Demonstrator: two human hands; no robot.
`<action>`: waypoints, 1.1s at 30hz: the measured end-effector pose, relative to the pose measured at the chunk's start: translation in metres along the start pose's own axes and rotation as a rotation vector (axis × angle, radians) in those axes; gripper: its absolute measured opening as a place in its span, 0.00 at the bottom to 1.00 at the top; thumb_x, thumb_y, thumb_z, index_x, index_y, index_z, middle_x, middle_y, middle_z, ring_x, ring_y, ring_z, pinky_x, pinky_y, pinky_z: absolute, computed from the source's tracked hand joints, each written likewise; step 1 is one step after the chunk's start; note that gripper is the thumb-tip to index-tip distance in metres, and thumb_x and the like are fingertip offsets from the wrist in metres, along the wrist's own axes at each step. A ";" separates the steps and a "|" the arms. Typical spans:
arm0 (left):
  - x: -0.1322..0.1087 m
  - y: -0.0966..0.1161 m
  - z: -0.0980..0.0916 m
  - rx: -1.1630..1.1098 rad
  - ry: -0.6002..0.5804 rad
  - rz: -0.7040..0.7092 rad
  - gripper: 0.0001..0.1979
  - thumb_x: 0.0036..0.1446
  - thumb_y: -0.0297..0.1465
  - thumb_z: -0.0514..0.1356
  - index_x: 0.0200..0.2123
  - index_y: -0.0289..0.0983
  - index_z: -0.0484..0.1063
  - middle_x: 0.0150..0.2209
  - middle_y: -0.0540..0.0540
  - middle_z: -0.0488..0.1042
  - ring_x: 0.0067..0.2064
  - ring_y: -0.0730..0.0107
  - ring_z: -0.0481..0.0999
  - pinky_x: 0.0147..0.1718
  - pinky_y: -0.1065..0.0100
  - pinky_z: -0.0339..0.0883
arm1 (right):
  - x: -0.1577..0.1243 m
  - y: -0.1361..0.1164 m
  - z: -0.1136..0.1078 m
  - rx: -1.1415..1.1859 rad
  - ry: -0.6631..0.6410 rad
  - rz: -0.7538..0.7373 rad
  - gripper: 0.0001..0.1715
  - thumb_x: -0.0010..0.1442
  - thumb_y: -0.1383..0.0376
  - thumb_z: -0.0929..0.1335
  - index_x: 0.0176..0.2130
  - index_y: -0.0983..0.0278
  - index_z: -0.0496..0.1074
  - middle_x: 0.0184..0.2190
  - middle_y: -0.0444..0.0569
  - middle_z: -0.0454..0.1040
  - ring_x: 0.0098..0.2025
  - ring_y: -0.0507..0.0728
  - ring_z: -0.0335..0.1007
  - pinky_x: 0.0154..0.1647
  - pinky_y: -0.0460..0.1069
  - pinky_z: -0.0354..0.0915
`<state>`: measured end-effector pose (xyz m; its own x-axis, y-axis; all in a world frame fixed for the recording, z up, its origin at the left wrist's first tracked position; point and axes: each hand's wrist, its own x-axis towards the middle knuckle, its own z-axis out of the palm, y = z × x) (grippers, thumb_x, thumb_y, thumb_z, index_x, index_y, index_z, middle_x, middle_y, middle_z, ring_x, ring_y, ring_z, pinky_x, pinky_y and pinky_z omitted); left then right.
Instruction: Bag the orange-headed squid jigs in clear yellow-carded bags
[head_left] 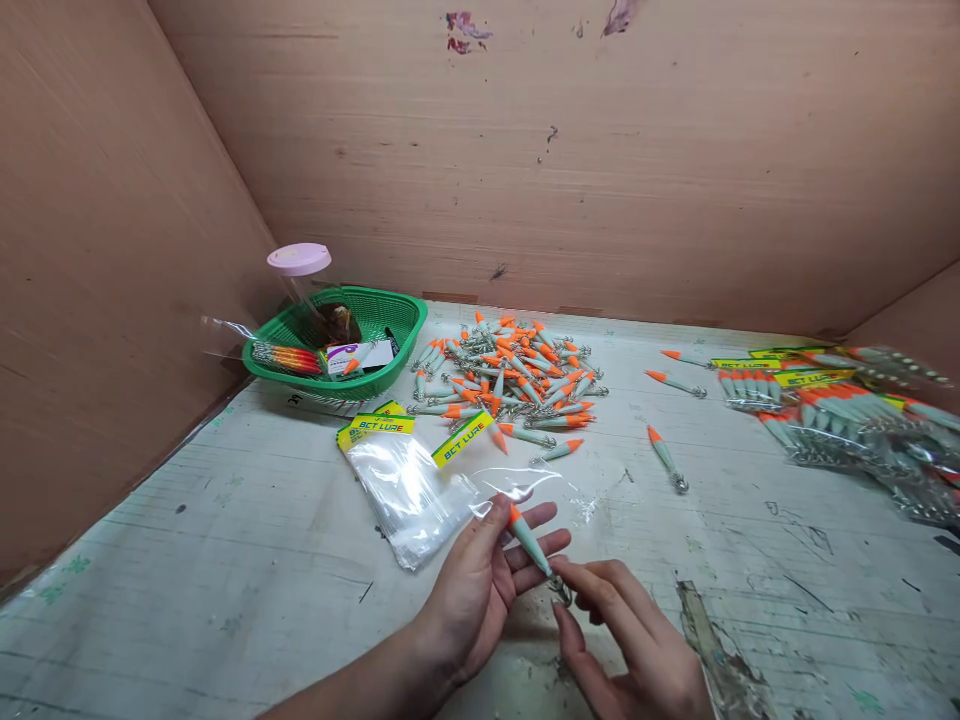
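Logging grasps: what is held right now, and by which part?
An orange-tipped lure: the right hand pinches its hooked metal end, and the left hand steadies the tip end between thumb and fingers.

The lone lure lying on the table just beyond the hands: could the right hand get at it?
Probably yes. Only bare table lies between the right hand and the lone lure. But it pinches the hook end of the held lure, so it would have to let go first.
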<state>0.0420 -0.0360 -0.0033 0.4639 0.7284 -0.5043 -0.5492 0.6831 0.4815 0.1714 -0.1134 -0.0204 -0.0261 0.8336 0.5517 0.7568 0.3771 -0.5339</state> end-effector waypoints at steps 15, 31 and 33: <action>-0.001 -0.003 -0.002 0.135 -0.133 0.018 0.19 0.54 0.35 0.64 0.48 0.37 0.67 0.49 0.39 0.74 0.44 0.57 0.78 0.44 0.57 0.70 | 0.022 0.003 -0.009 -0.080 0.044 -0.077 0.21 0.60 0.76 0.62 0.52 0.65 0.68 0.34 0.52 0.71 0.35 0.54 0.68 0.33 0.47 0.69; -0.001 -0.001 0.001 -0.137 -0.135 -0.069 0.20 0.63 0.33 0.52 0.57 0.34 0.60 0.55 0.34 0.70 0.52 0.54 0.73 0.50 0.58 0.69 | 0.022 -0.017 0.007 -0.248 0.065 -0.196 0.21 0.62 0.74 0.61 0.54 0.71 0.69 0.32 0.54 0.73 0.34 0.57 0.65 0.31 0.51 0.69; 0.000 0.000 0.001 -0.128 -0.079 -0.066 0.18 0.61 0.27 0.54 0.54 0.30 0.63 0.54 0.34 0.71 0.54 0.56 0.72 0.51 0.62 0.69 | 0.021 -0.022 0.007 -0.220 0.032 -0.201 0.23 0.61 0.75 0.61 0.56 0.75 0.65 0.33 0.56 0.73 0.35 0.58 0.66 0.33 0.52 0.69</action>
<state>0.0423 -0.0358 -0.0026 0.5525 0.6872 -0.4717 -0.5974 0.7212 0.3508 0.1499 -0.1011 -0.0014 -0.1716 0.7363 0.6545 0.8619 0.4340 -0.2623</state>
